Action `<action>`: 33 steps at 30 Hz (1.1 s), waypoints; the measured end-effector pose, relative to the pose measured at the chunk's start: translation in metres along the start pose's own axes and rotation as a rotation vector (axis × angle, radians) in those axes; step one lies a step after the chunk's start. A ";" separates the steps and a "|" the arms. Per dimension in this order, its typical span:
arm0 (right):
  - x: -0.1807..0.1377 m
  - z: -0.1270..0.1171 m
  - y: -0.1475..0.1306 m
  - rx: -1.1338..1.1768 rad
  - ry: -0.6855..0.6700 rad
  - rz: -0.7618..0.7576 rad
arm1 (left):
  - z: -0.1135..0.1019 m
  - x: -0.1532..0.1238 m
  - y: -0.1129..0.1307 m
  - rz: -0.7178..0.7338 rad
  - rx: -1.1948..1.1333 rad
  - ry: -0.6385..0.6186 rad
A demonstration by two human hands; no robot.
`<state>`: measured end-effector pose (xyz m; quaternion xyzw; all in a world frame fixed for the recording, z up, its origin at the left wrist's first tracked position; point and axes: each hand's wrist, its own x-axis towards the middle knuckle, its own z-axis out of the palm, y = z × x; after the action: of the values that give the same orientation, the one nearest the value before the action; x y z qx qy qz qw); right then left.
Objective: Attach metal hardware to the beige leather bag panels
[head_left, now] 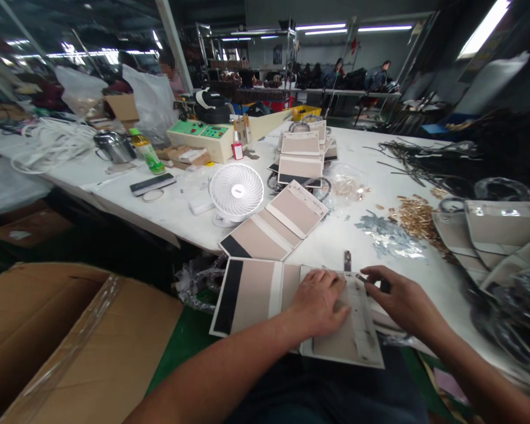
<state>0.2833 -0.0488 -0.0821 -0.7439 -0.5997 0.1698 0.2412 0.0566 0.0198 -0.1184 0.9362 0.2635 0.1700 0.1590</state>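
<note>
In front of me lies an unfolded beige panel [252,288] with white edging and a black strip, its left part hanging past the table edge. My left hand [318,300] rests flat on its right half, fingers stretched out. At the panel's upper right, my right hand [400,294] pinches a small dark metal piece [361,277] between thumb and finger. Just beyond the panel's top edge is a small metal plate [347,260] with holes. Small fittings along the right side of the panel are too blurred to name. A second beige panel [265,227] lies behind the first.
Beyond stand a white fan [236,191] and a stack of beige panels [301,168]. Grey metal strips [388,235] and gold-coloured pieces [415,215] lie in piles. More panels [503,227] crowd the right. A cardboard box [128,330] stands lower left.
</note>
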 end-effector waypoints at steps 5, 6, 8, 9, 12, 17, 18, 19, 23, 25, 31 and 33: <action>0.022 -0.007 -0.010 0.104 -0.211 0.094 | 0.001 0.002 -0.004 -0.031 -0.070 0.014; 0.025 -0.006 -0.010 0.112 -0.222 0.104 | 0.002 0.003 -0.004 -0.034 -0.075 0.021; 0.030 -0.004 -0.008 0.135 -0.252 0.117 | 0.004 0.007 -0.004 -0.042 -0.077 0.037; 0.032 -0.003 -0.007 0.148 -0.269 0.127 | 0.005 0.008 -0.004 -0.049 -0.078 0.046; 0.035 -0.001 -0.004 0.173 -0.304 0.168 | 0.007 0.015 -0.004 -0.077 -0.097 0.072; 0.039 0.002 -0.006 0.144 -0.318 0.167 | 0.011 0.021 -0.006 -0.104 -0.166 0.129; 0.040 0.002 -0.007 0.138 -0.321 0.159 | 0.012 0.022 -0.007 -0.108 -0.178 0.136; 0.041 0.002 -0.007 0.136 -0.323 0.154 | 0.013 0.023 -0.007 -0.113 -0.188 0.140; 0.041 0.001 -0.005 0.083 -0.284 0.127 | 0.015 0.028 -0.007 -0.151 -0.197 0.136; 0.038 -0.001 -0.003 0.041 -0.259 0.106 | 0.015 0.032 -0.006 -0.176 -0.191 0.134; 0.038 -0.005 -0.003 0.110 -0.312 0.166 | 0.014 0.037 -0.005 -0.205 -0.209 0.131; 0.042 -0.006 -0.004 0.156 -0.359 0.224 | 0.014 0.038 -0.005 -0.208 -0.215 0.131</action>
<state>0.2923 -0.0083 -0.0734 -0.7428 -0.5318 0.3709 0.1669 0.0907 0.0418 -0.1244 0.8685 0.3489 0.2404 0.2573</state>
